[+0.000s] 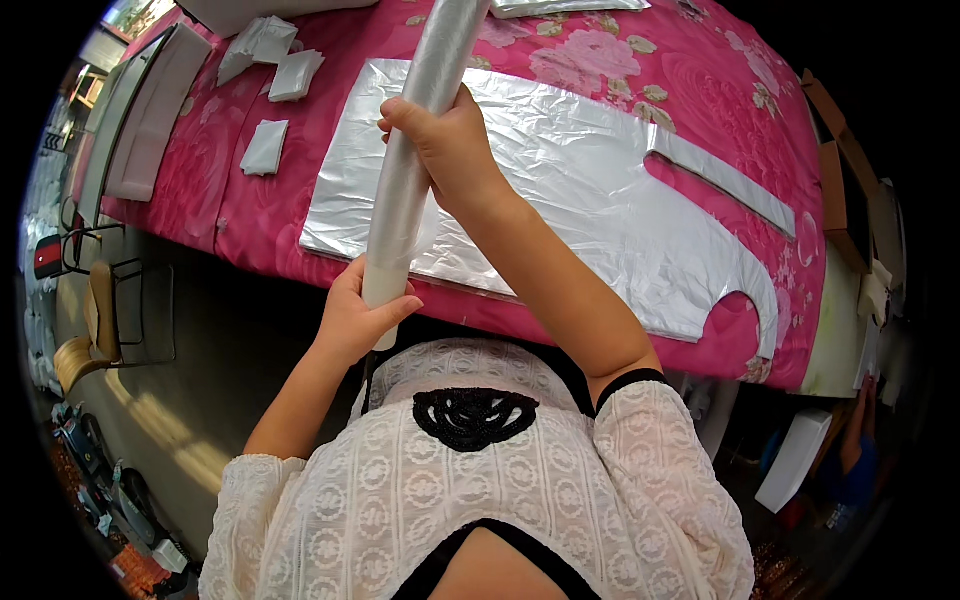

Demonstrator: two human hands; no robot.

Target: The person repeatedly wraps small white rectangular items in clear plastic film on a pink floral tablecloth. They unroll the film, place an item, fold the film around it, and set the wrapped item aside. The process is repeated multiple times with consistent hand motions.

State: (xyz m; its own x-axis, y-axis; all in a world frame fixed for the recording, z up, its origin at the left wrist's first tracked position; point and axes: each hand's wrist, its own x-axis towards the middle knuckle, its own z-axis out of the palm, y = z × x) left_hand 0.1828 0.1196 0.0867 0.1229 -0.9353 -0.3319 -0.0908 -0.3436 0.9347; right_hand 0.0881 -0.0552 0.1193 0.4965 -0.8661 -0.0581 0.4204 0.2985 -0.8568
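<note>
Roll (398, 215) gripped by left hand (362, 312), right hand (448, 148); silvery bags (560, 190) beneath.

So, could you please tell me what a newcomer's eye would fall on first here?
Probably the long, translucent roll, slanting through the upper middle, gripped by the left hand near its lower end and the right hand higher up. Next, the creased silvery sheeting, lying mostly right of it on the vivid pink floral cloth.

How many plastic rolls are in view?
1: the roll, gripped by the left hand low down and the right hand higher up. Its far end leaves the picture; others may be hidden.
</note>
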